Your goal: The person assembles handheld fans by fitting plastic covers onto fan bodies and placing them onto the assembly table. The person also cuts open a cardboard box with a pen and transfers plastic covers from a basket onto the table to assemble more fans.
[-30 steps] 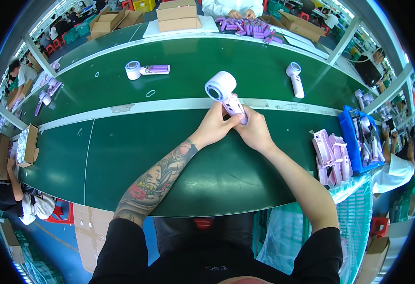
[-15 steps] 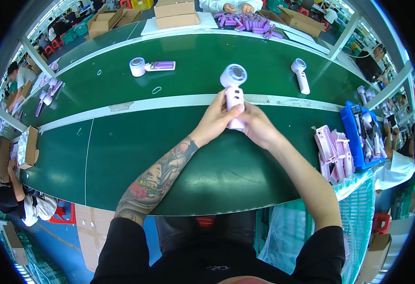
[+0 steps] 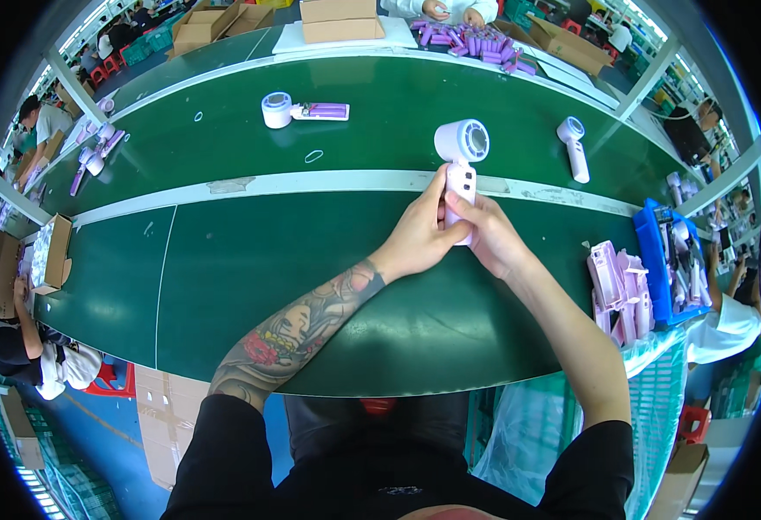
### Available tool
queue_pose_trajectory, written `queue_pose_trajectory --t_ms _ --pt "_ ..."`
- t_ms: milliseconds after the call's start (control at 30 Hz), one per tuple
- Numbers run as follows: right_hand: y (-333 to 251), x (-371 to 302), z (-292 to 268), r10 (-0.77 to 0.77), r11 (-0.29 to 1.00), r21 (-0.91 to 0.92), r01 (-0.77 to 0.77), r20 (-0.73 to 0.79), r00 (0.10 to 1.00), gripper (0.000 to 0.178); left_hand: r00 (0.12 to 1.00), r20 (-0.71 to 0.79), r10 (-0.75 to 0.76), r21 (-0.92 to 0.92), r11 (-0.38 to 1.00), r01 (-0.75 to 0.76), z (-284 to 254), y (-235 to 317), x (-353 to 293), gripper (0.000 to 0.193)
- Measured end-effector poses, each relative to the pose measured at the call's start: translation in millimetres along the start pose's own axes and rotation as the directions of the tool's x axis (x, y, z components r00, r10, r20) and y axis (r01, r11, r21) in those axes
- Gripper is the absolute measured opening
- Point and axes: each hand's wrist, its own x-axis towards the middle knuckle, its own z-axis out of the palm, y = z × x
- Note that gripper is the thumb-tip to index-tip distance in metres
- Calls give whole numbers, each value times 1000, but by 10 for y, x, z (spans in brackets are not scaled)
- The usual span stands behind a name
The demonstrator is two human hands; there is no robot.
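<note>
A flowered tattoo (image 3: 263, 347) marks the left forearm (image 3: 304, 322) below black short sleeves (image 3: 228, 455).

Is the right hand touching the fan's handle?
Touching. The head view shows it: the thumb of the right hand lies against the handle.

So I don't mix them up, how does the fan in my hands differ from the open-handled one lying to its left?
The held fan is in both hands; the lying fan rests on the green table. The held fan's visible side looks closed; the lying fan's handle is open, showing a purple part inside. Both have a pale, round head.
</note>
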Motion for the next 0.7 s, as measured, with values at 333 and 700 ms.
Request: queue_pose_trajectory --t_ms 333,700 --pt "-272 28 -465 84 975 201 -91 40 996 43 996 -61 -60 -160 986 49 -73 -244 58 45" --pt "-680 -82 -932 -336 917 -331 221 -348 875 31 994 -102 -42 -124 992 30 -37 -246 52 23"
